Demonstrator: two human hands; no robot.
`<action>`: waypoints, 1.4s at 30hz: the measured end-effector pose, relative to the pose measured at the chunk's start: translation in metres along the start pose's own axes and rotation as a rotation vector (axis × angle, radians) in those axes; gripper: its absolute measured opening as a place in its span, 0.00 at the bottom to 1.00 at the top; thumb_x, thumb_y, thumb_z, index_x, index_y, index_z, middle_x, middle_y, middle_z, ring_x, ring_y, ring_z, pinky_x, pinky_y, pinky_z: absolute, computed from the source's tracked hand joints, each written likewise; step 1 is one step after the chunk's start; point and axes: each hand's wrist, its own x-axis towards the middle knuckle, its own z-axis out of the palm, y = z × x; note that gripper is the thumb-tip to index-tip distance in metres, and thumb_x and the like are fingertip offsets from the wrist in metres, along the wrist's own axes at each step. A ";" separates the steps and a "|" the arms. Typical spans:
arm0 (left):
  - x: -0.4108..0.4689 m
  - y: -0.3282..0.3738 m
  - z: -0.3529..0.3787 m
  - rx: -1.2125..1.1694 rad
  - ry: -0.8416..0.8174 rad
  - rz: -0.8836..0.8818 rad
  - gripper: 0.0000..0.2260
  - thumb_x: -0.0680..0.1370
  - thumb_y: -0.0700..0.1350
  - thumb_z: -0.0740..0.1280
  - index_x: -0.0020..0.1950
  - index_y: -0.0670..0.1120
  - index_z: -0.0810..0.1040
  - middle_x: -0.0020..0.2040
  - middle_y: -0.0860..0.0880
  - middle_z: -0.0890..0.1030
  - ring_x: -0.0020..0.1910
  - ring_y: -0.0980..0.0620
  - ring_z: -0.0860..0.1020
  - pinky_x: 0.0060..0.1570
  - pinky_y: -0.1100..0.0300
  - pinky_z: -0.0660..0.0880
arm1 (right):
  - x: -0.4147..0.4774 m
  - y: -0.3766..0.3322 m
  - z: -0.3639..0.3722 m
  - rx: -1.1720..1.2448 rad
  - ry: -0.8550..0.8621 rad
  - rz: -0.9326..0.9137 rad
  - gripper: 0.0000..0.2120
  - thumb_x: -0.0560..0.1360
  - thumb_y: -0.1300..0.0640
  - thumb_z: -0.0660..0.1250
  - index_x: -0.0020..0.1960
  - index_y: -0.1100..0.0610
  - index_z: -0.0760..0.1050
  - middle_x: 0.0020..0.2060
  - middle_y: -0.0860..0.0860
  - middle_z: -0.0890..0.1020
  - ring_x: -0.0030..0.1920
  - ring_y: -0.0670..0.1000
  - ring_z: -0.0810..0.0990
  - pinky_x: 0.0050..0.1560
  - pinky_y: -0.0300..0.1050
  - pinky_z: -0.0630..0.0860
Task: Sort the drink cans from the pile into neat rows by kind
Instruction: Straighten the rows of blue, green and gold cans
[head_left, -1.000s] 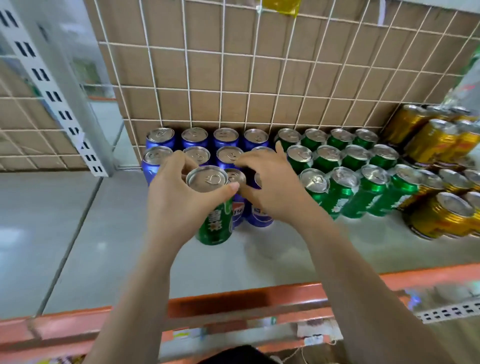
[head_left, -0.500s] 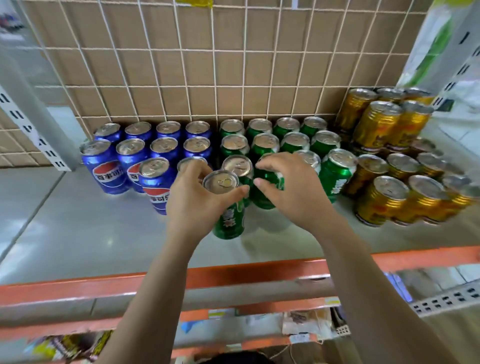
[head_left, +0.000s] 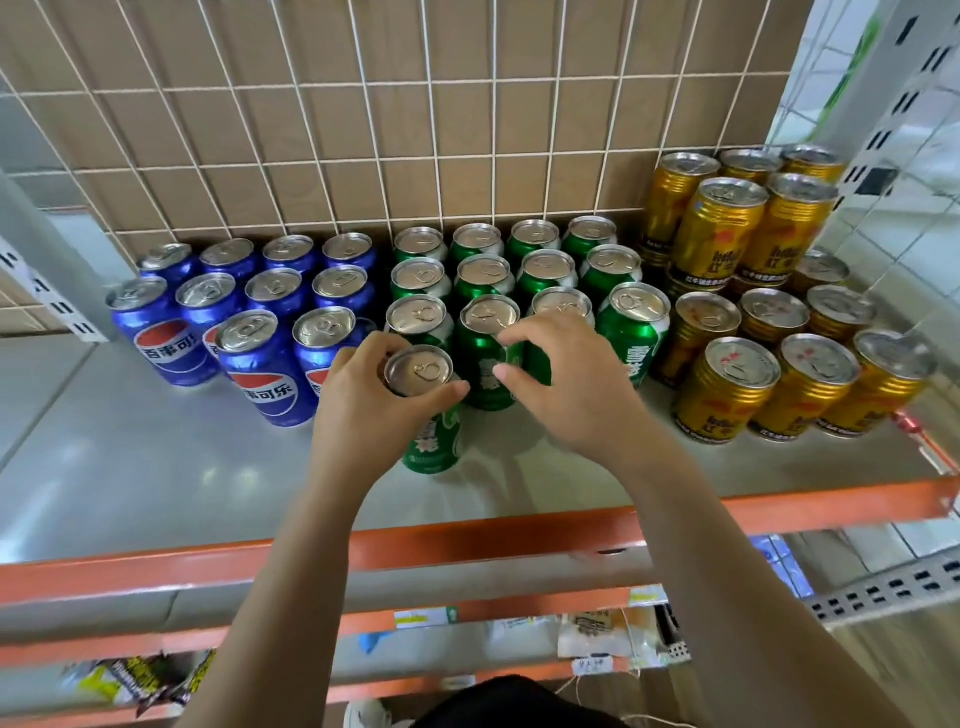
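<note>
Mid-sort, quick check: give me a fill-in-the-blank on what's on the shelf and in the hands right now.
1. The front can in the left hand is ____ in colour.
2. The right hand holds a second green can in the row ____ the front can.
3. The blue cans stand to the ____ of the green rows.
4. The gold cans fill the shelf's ____ end.

Missing words: green; behind; left; right.

Shelf: grey deck (head_left: 130, 467), lower left | front rail (head_left: 467, 540): orange, lower centre | back: white wire grid (head_left: 363, 85) over brown cardboard (head_left: 322, 124), upper centre
</note>
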 end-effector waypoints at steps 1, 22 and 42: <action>0.000 -0.002 -0.002 -0.001 -0.016 -0.001 0.25 0.62 0.62 0.75 0.52 0.53 0.74 0.51 0.50 0.77 0.49 0.53 0.75 0.39 0.64 0.69 | 0.000 -0.001 0.000 0.001 0.001 -0.003 0.13 0.74 0.53 0.68 0.57 0.56 0.77 0.52 0.51 0.79 0.56 0.52 0.73 0.55 0.40 0.64; -0.042 -0.032 -0.035 0.438 0.045 -0.010 0.38 0.69 0.57 0.73 0.74 0.48 0.60 0.71 0.44 0.67 0.72 0.42 0.61 0.70 0.45 0.55 | -0.003 -0.058 0.023 -0.142 -0.026 -0.200 0.16 0.74 0.51 0.68 0.57 0.59 0.76 0.54 0.55 0.79 0.58 0.57 0.73 0.62 0.52 0.66; -0.192 -0.184 -0.262 0.390 0.397 -0.466 0.27 0.74 0.52 0.68 0.70 0.45 0.66 0.67 0.42 0.70 0.64 0.37 0.69 0.62 0.46 0.65 | -0.065 -0.295 0.189 -0.168 -0.308 -0.470 0.23 0.69 0.43 0.59 0.55 0.57 0.77 0.50 0.57 0.80 0.51 0.62 0.78 0.58 0.61 0.72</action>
